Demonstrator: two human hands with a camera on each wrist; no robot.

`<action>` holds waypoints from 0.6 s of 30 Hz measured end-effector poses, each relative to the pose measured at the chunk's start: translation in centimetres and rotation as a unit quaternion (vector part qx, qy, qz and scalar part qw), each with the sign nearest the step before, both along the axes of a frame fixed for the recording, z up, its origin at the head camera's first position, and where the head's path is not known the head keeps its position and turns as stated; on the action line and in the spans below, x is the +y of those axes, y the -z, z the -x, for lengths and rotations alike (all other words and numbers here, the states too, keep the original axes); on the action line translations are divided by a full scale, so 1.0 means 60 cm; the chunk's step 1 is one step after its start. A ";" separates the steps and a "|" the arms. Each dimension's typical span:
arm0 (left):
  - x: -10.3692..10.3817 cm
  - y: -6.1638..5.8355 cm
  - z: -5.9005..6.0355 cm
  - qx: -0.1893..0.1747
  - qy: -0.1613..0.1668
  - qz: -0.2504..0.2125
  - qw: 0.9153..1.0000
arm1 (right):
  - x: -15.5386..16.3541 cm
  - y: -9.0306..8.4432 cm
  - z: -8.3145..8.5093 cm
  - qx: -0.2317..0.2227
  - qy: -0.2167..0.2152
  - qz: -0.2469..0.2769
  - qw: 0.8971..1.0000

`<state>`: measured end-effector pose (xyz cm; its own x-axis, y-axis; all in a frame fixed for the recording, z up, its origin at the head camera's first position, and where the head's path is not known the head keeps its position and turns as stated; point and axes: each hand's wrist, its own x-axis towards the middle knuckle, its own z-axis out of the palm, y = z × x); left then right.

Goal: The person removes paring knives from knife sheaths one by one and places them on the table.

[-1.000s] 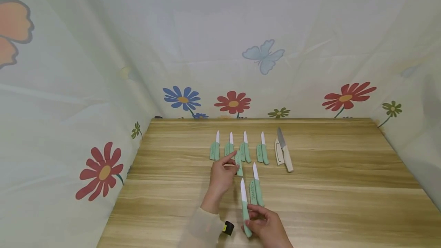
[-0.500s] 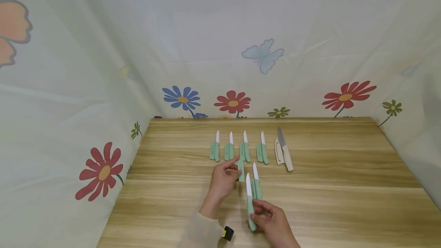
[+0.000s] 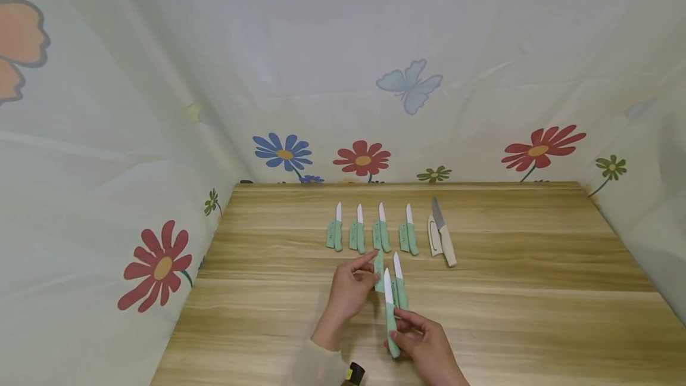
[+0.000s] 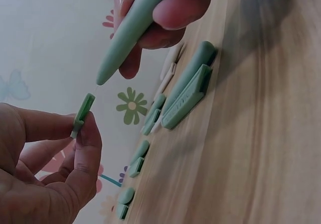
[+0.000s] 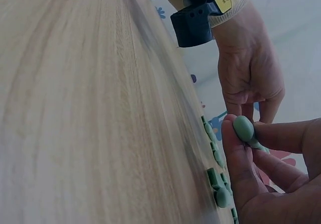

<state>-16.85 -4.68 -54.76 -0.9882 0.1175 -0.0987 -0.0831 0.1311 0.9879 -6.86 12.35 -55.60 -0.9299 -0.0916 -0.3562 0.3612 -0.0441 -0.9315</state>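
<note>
My left hand (image 3: 351, 288) pinches a green knife sheath (image 3: 379, 271) between thumb and index finger, held above the table; in the left wrist view the sheath (image 4: 84, 112) shows its slot end. With my right hand (image 3: 423, 341) I grip the green handle of a small knife (image 3: 391, 320), its white blade pointing away from me. The blade tip is beside the sheath in the head view; whether they touch I cannot tell. Just behind the held knife, another green knife (image 3: 399, 282) lies on the table against its sheath, partly hidden.
Farther back, several green knives (image 3: 411, 240) with white blades lie in a row, each beside its sheath. A cream-handled knife (image 3: 446, 243) with a grey blade and cream sheath (image 3: 433, 238) lies to their right. Printed cloth walls (image 3: 321, 76) border the wooden table (image 3: 509, 314).
The left hand has moved a little toward me and to the right with the sheath. My right hand has lifted the knife slightly forward and right, bringing blade and sheath closer together.
</note>
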 end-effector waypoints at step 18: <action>0.003 0.018 -0.026 -0.005 0.023 0.006 1.000 | 0.011 -0.004 0.007 0.003 -0.003 -0.014 1.000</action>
